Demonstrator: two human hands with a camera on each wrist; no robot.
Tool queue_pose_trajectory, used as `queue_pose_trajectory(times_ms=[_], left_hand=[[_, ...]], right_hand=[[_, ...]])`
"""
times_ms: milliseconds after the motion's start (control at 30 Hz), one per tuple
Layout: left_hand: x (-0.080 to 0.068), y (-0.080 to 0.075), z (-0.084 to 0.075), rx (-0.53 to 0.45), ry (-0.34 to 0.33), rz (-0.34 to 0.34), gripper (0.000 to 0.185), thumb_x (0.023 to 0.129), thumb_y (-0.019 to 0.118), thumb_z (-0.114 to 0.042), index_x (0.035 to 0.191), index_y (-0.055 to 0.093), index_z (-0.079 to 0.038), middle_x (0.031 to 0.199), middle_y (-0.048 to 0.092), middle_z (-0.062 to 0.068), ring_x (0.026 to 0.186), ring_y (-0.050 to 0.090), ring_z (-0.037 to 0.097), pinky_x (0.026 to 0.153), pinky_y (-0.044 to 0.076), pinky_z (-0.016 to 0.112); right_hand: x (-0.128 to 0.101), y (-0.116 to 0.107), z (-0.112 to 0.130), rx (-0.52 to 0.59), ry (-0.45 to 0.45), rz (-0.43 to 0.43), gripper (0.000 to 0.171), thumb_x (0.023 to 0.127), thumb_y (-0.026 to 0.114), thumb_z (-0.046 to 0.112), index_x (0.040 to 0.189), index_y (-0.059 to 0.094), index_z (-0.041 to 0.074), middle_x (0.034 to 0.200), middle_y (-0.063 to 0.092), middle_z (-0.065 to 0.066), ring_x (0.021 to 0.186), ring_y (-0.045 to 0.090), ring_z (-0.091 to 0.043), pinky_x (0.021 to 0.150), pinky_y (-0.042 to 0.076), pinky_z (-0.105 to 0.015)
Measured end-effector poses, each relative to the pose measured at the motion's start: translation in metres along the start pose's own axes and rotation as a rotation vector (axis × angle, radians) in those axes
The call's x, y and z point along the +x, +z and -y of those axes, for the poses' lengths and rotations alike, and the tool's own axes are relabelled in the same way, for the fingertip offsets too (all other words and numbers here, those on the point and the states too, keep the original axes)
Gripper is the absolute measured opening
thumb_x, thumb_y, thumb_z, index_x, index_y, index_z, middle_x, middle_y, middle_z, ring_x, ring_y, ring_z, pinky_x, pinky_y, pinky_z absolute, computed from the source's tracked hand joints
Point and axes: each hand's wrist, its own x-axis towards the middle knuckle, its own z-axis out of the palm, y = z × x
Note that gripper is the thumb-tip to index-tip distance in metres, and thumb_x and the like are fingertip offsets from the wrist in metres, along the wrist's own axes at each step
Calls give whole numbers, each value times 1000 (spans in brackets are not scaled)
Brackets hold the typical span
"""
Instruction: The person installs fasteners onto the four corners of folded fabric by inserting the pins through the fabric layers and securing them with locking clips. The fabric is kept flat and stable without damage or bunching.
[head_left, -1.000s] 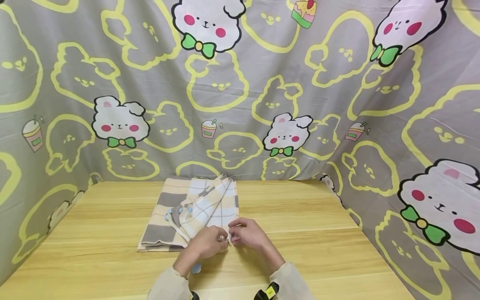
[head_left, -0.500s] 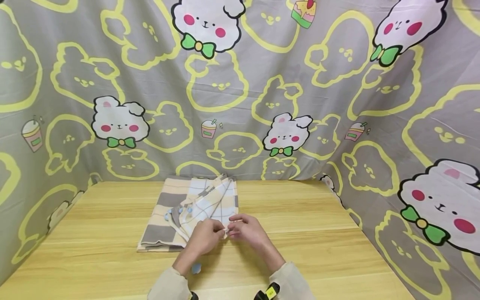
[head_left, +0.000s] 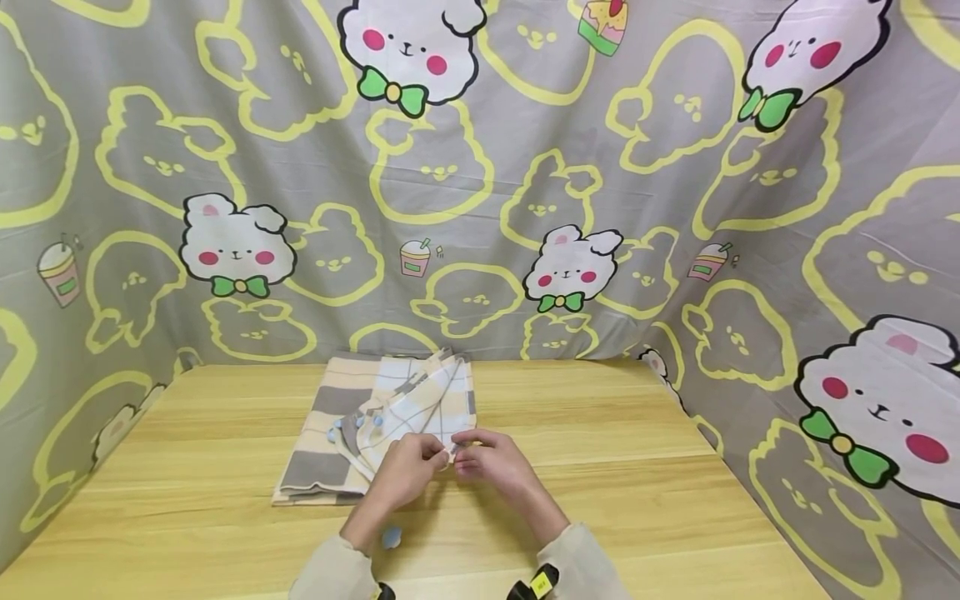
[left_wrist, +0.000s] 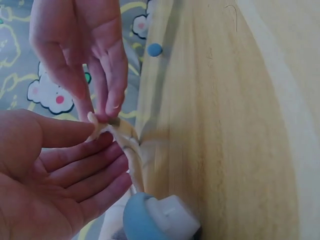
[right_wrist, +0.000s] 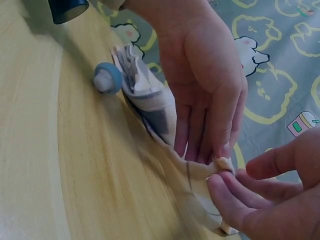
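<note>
A folded plaid cloth point(head_left: 322, 446) in beige, grey and white lies on the table, its right part bunched over itself. My left hand point(head_left: 408, 471) pinches the cloth's near right corner between thumb and fingers. Facing it, my right hand point(head_left: 495, 462) has its fingertips at the same edge and appears to pinch it too, as the right wrist view shows. Between the fingertips a small grey patch point(left_wrist: 114, 121) shows; whether it is cloth or a separate piece cannot be told. Beside the left forearm stands a blue and white mushroom-shaped piece point(right_wrist: 107, 77).
Several small blue knobs point(head_left: 358, 422) sit on the cloth's folded part. Another round blue piece point(left_wrist: 155, 49) lies on the table in the left wrist view. A patterned grey curtain point(head_left: 465, 250) closes off the back and sides of the wooden table point(head_left: 615, 467).
Both hands have shifted slightly away from the body, the pinched cloth edge moving with them. More of the blue piece by the left forearm shows. The view has shifted a little.
</note>
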Motion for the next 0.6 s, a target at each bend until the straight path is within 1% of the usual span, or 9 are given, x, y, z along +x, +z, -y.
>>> queue_pose_trajectory(times_ms=[133,233,300,367,467,533,600], left_hand=[[0,-1,0,9,10,18,8,90,75,-13,91,75,-6,84,76,3,75,67,14,69,54,35],[-1,0,0,2,12,19,16,85,80,-12,97,74,-2,88,77,7,79,71,17,75,56,39],[-1,1,-1,-6,13,9,20,83,81,-10,99,73,-1,88,76,8,79,71,18,76,57,39],[-1,3,-2,-8,19,-10,18,83,81,-9,98,74,-3,87,76,7,78,71,16,74,57,38],[-1,6,-3,4,34,-45,10,86,79,-10,94,75,-5,83,76,4,73,69,13,70,56,33],[0,7,-3,17,43,-65,4,88,77,-10,91,76,-7,80,76,2,70,67,10,67,54,30],[0,8,-3,25,43,-75,4,90,75,-11,90,77,-7,78,75,0,68,65,8,65,52,28]], right_hand=[[-1,-1,1,-50,-44,-47,31,90,61,-2,119,68,-9,102,73,-18,87,70,-17,86,59,-36],[-1,-2,1,-105,-74,-85,29,86,65,-3,115,71,-7,104,74,-19,91,71,-19,85,59,-37],[-1,-3,0,-142,-95,-105,28,85,68,-2,112,72,-6,101,75,-19,90,71,-19,82,58,-36],[0,-3,-1,-165,-120,-116,24,85,71,0,109,73,-5,98,75,-19,88,71,-19,80,58,-35],[1,-3,-2,-183,-149,-133,18,87,73,3,103,74,-5,92,75,-19,84,71,-20,78,59,-35],[2,-3,-3,-173,-153,-147,17,88,72,5,101,74,-5,90,75,-19,82,72,-22,77,60,-36],[3,-3,-4,-156,-152,-162,16,89,72,5,100,74,-6,90,75,-19,81,72,-23,76,61,-36]])
